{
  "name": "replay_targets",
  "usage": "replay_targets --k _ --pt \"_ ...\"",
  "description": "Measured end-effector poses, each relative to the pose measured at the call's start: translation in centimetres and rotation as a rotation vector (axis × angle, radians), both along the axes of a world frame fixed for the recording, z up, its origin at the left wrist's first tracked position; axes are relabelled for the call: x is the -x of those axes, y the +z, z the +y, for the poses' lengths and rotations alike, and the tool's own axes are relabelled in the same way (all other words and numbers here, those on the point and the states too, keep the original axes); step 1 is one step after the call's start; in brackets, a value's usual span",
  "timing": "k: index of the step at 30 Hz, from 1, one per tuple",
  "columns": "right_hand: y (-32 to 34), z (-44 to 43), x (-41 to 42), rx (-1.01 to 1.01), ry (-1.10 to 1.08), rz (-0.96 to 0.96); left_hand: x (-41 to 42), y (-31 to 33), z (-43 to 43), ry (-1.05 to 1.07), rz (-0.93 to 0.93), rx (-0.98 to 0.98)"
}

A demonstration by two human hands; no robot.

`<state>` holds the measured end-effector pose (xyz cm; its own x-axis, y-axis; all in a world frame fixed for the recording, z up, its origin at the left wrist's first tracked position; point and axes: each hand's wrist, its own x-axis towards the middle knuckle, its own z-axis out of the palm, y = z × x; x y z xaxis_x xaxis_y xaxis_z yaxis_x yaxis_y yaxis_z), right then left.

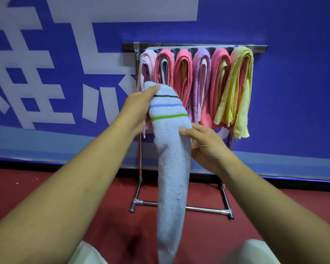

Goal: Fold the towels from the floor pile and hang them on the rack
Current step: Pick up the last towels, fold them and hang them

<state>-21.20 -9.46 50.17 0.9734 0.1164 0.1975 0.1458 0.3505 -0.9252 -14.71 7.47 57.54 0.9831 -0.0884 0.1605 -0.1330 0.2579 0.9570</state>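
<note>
A long light blue towel [171,168] with black, blue and green stripes near its top hangs folded lengthwise between my hands. My left hand [137,109] grips its upper end, thumb lying over the top. My right hand [202,143] pinches its right edge lower down. Just behind it stands the metal towel rack [259,48], holding several folded towels: pale pink [147,65], coral [165,63], coral [183,73], lilac [201,73], coral [218,73] and yellow [238,82]. The towel's lower end drops out of view between my knees. No floor pile is in view.
The rack's base bars [204,208] rest on the red floor [46,189], close to a blue wall [293,92] with large white lettering. My knees in pale trousers [259,250] show at the bottom edge.
</note>
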Motion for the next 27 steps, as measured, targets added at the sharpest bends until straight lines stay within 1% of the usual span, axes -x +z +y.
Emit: replay_targets --k 1,2,3,4,5,7,10,13,15,17,19,22,25,27 --pt "0.6 0.2 -0.1 -0.024 -0.010 -0.010 -0.1 -0.4 0.1 -0.143 0.021 0.057" --pt "1.1 0.3 -0.3 -0.036 -0.025 -0.019 0.0 -1.0 0.2 -0.275 0.030 0.066" --pt "1.7 0.4 -0.6 -0.036 -0.048 -0.024 0.2 -1.6 0.3 -0.371 0.036 0.038" --pt "2.3 0.4 -0.8 -0.027 -0.077 -0.028 0.4 -2.4 0.3 -0.414 0.045 -0.005" --pt "2.9 0.4 -1.1 -0.013 -0.110 -0.026 0.8 -3.2 0.4 -0.412 0.056 -0.043" --pt "3.9 0.1 -1.9 -0.001 -0.161 -0.026 1.5 -4.9 0.3 -0.401 0.069 -0.050" --pt "4.9 -0.6 -2.8 0.034 -0.204 0.006 2.2 -7.0 0.3 -0.402 0.024 -0.096" --pt "5.6 -1.2 -3.1 0.032 -0.239 0.032 2.2 -7.9 0.4 -0.250 -0.075 -0.249" --pt "5.8 -1.5 -3.4 0.012 -0.261 0.050 2.3 -7.9 0.3 -0.209 -0.081 -0.273" --pt "5.7 -1.6 -3.3 -0.031 -0.251 0.102 2.4 -7.4 -0.1 -0.224 -0.065 -0.236" --pt "5.3 -1.6 -3.1 -0.027 -0.200 0.173 2.6 -6.7 -0.5 -0.231 -0.061 -0.162" --pt "3.9 -2.0 -2.6 -0.062 -0.017 0.264 2.5 -5.7 -1.3 -0.208 -0.034 -0.010" --pt "2.3 -2.5 -1.8 0.012 0.120 0.260 2.2 -4.8 -2.0 -0.169 -0.012 0.049" --pt "1.5 -2.8 -1.5 0.060 0.150 0.253 2.0 -4.3 -2.1 -0.137 -0.009 0.054"
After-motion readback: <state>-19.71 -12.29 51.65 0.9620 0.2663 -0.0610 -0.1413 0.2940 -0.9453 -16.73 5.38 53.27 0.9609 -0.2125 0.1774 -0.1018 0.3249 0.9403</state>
